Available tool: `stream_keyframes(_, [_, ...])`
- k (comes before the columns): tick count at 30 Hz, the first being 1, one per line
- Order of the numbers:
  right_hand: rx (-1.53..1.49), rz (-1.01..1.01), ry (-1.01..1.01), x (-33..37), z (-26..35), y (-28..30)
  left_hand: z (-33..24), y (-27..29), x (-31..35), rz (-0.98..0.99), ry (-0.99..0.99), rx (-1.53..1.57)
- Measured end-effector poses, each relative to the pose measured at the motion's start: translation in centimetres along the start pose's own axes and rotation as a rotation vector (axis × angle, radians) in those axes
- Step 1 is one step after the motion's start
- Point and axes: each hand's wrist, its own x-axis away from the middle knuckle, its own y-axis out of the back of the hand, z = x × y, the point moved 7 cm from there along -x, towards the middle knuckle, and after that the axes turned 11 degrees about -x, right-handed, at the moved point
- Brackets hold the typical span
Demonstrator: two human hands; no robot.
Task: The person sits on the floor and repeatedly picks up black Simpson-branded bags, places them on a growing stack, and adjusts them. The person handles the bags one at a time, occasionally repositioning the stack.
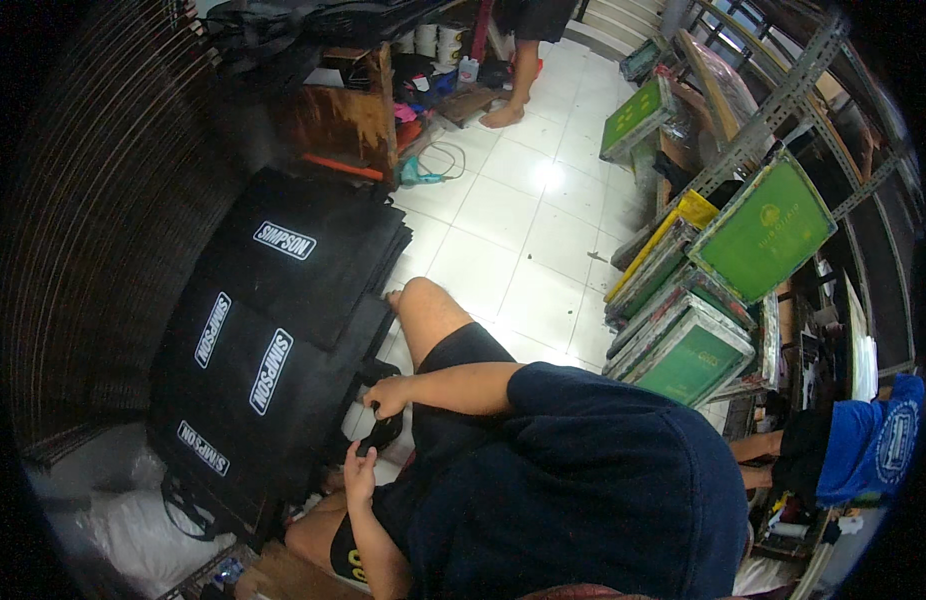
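My right hand (387,396) is closed on a black strap-like fabric piece (382,430), which hangs in a bend over my lap. Just below it, the fingers of my left hand (360,474) pinch the lower end of the same piece; its exact kind is not clear. Beside my hands, to the left, lies a wide stack of flat black fabric bags (243,365) with white printed patches. One black loop handle (183,510) sticks out at the stack's near corner.
A white plastic bag (143,540) lies near left. Framed green printing screens (768,225) lean at the right by metal shelving (803,75). A wooden cabinet (348,130) and a teal corded tool (420,172) are farther off. Another person's leg (523,75) shows at the back.
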Motion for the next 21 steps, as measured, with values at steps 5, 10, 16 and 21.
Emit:
stream_keyframes(5, [0.024,0.028,0.019,-0.5,-0.1,-0.2,0.9,-0.2,-0.3,0.002,-0.039,0.037])
stream_keyframes(10, [0.039,0.026,0.049,0.4,0.7,0.1,0.0,-0.4,0.8,-0.014,-0.019,0.034])
stream_keyframes(16, [0.016,0.002,0.003,0.7,0.0,0.2,0.2,-0.6,0.2,-0.01,-0.029,-0.01])
stream_keyframes(21, [0.018,0.018,-0.011,0.3,-0.7,0.0,-0.2,-0.7,0.5,-0.031,-0.014,-0.009])
